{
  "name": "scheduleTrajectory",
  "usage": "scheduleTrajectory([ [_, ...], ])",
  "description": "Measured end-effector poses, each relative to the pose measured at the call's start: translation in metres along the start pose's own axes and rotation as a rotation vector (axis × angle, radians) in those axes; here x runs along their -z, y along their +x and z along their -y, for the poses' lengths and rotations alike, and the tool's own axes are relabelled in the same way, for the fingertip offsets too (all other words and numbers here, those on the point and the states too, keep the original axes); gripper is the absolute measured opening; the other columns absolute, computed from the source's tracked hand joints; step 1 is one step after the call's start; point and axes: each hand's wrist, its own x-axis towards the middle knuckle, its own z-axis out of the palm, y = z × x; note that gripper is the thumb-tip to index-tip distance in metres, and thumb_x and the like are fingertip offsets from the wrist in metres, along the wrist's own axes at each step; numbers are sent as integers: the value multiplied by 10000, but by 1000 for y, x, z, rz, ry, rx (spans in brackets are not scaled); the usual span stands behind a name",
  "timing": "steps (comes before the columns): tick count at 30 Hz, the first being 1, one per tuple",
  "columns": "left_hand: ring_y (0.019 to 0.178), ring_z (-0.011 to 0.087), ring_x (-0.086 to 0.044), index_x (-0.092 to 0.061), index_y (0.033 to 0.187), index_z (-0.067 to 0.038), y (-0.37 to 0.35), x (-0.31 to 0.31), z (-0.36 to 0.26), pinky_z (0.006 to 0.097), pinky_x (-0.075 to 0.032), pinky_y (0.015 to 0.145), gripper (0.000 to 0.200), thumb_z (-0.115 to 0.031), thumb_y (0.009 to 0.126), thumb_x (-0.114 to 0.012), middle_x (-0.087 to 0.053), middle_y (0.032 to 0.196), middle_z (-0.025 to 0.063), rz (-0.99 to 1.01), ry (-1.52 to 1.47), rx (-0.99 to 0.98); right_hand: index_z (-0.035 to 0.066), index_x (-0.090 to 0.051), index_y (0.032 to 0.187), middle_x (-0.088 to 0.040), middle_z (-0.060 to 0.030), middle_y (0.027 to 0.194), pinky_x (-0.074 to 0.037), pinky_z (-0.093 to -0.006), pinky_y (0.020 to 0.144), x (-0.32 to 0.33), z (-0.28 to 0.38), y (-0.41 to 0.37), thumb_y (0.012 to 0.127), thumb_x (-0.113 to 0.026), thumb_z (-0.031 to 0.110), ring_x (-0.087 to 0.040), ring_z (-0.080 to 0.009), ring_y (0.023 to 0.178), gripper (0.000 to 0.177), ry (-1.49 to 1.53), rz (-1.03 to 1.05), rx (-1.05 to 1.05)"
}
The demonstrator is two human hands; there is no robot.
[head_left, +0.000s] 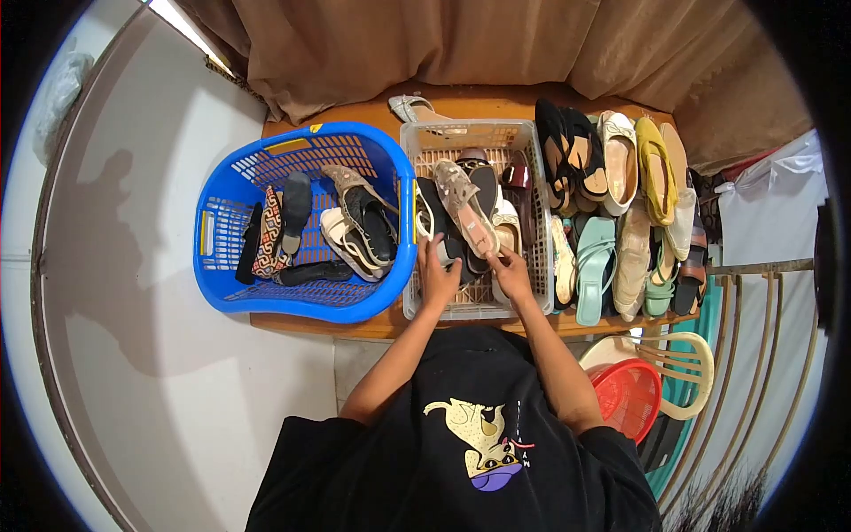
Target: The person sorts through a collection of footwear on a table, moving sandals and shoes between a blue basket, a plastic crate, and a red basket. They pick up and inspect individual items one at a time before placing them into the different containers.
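My right hand pinches the heel end of a beige embellished flat shoe, which lies slanted over the clear plastic basket. Close beside it, my left hand has its fingers closed around the lower end of a dark sandal with a whitish heel. Other footwear fills the same basket, including a dark red shoe and a white shoe. How far the left fingers wrap the sandal is partly hidden.
To the left stands a blue basket with several shoes inside. Rows of shoes and sandals, among them a mint-green slide, cover the wooden table's right side. A silver shoe lies behind. A red basket sits on a cream chair below right.
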Motion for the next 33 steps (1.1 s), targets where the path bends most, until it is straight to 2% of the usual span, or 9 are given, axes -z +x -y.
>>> scheduleTrajectory([
  [2,1383,445,-367,-355,1466,-13,3,-4,14,503,-303,1149,786,-237,837,-770,-381,1475,293,92,-65,268,-1,-676,1243,-731,-86,1046,-487,-287,823,2,7,-4,964,-692,208,-644,-137,913,350,-32,10,36],
  [4,1328,450,-449,-320,1475,5,4,-5,11,493,-359,1115,825,-250,835,-773,-437,1439,305,181,-79,393,5,-692,1198,-691,-140,1109,-501,-337,902,2,12,-9,899,-748,206,-670,-251,998,364,-205,62,178],
  [8,1252,422,-526,-414,1437,-38,7,-1,11,474,-428,1040,687,-188,857,-752,-524,1355,271,159,-178,294,3,-675,1203,-584,-201,1271,-472,-440,998,-6,21,-24,809,-811,226,-588,-384,1182,473,-452,87,447],
  [12,1126,397,-539,-563,1345,-117,3,0,0,464,-439,992,477,-151,898,-725,-560,1108,198,-21,-37,68,3,-676,1173,-641,-173,1054,-495,-355,813,-3,10,-11,909,-721,242,-623,-282,897,359,-315,8,284],
  [18,1022,317,-620,-538,1335,-65,9,12,-6,438,-498,890,456,-132,914,-702,-578,1131,182,96,-174,121,-11,-660,1084,-642,-120,929,-502,-343,724,-2,1,0,968,-660,220,-623,-205,789,259,-357,-108,388],
  [22,1039,285,-648,-432,1365,23,8,-20,42,414,-509,885,595,-224,912,-728,-603,1184,198,58,-298,388,-15,-625,1002,-631,-81,790,-487,-321,604,0,-5,4,991,-646,245,-582,-142,650,261,-52,-191,110],
  [25,869,149,-603,-539,1240,-50,11,-30,39,288,-503,736,534,-380,894,-777,-648,1051,53,133,-439,647,-29,-607,919,-614,-77,698,-467,-328,558,1,-4,3,990,-653,265,-542,-126,594,306,-10,-222,108],
  [28,837,131,-559,-609,1175,-84,27,-15,24,267,-470,711,467,-432,901,-756,-643,1043,10,311,-852,979,-43,-587,773,-553,-113,600,-443,-354,548,7,9,-5,969,-676,294,-527,-148,578,400,-405,-222,197],
  [33,925,213,-592,-588,1201,-54,16,-9,-1,291,-514,792,358,-333,990,-659,-618,1174,77,197,-898,899,-34,-569,718,-554,-118,582,-438,-341,566,5,35,-21,956,-690,284,-534,-148,574,416,-281,-143,324],
])
